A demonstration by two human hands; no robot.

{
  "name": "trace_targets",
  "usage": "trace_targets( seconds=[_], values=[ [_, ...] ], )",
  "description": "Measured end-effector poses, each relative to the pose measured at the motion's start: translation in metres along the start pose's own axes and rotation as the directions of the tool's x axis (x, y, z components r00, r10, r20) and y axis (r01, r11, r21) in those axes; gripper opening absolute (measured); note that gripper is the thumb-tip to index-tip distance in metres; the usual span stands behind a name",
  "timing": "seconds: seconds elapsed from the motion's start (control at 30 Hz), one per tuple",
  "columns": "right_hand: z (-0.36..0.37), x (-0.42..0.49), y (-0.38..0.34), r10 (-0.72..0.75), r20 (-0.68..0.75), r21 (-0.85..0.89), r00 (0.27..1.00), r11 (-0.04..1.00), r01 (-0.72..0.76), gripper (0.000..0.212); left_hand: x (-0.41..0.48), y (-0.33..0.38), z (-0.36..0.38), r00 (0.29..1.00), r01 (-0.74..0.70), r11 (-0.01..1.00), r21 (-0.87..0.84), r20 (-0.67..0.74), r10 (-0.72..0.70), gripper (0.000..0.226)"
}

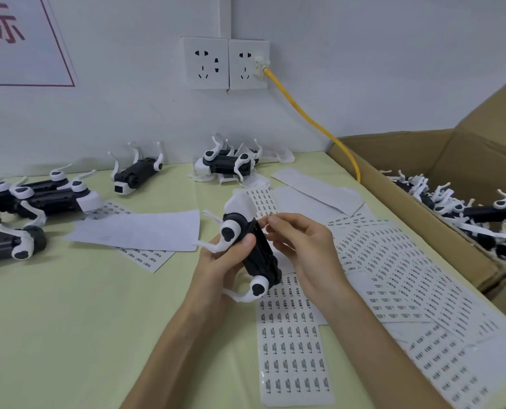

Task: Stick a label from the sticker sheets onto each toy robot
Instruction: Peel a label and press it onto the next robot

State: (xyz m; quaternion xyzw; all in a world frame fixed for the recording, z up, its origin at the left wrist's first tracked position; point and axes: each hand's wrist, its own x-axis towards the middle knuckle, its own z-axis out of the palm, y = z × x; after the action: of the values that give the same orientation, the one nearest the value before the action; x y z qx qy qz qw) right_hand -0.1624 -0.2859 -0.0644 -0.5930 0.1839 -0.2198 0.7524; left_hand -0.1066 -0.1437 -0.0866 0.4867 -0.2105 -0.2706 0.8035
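My left hand (225,261) grips a black-and-white toy robot (254,252) above the table, its white legs sticking out left and down. My right hand (299,246) is against the robot's upper right side, thumb and forefinger pinched together at its body; whether a label sits between them I cannot tell. Sticker sheets (296,346) with rows of small printed labels lie under and right of my hands, more sticker sheets (408,276) fanned out toward the box.
Several toy robots (39,199) lie at the left, one toy robot (136,172) at the back, another pair (228,163) by the wall. A cardboard box (423,160) at right holds many more robots. Blank backing sheets (139,231) lie mid-table. A yellow cable (310,119) runs from the wall socket.
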Motion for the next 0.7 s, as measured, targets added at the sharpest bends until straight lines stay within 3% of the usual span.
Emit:
trace_targets(
  seconds=[0.2,0.3,0.4,0.57,0.7],
  values=[
    [0.000,0.001,0.002,-0.040,-0.070,-0.049,0.997,0.998,0.037,0.003,0.000,0.000,-0.001,1.000,0.019,0.999,0.030,0.005,-0.019,0.047],
    [0.000,0.002,0.004,-0.139,-0.108,-0.175,0.984,0.977,0.119,0.003,-0.001,0.000,0.000,1.000,0.012,0.998,0.054,-0.002,-0.012,0.040],
    [0.003,0.001,0.006,-0.227,-0.128,-0.212,0.966,0.957,0.196,0.003,-0.002,0.000,0.002,0.998,0.013,0.997,0.073,-0.057,-0.009,0.048],
    [-0.003,0.006,0.003,-0.213,-0.196,-0.112,0.957,0.974,0.194,0.003,0.000,0.004,0.001,0.991,0.054,0.995,-0.089,-0.120,-0.065,0.048],
    [-0.003,0.006,-0.003,-0.122,-0.164,0.083,0.979,0.987,0.137,0.005,0.003,0.003,0.002,0.966,0.053,0.955,-0.290,-0.228,-0.122,0.045]
  ],
)
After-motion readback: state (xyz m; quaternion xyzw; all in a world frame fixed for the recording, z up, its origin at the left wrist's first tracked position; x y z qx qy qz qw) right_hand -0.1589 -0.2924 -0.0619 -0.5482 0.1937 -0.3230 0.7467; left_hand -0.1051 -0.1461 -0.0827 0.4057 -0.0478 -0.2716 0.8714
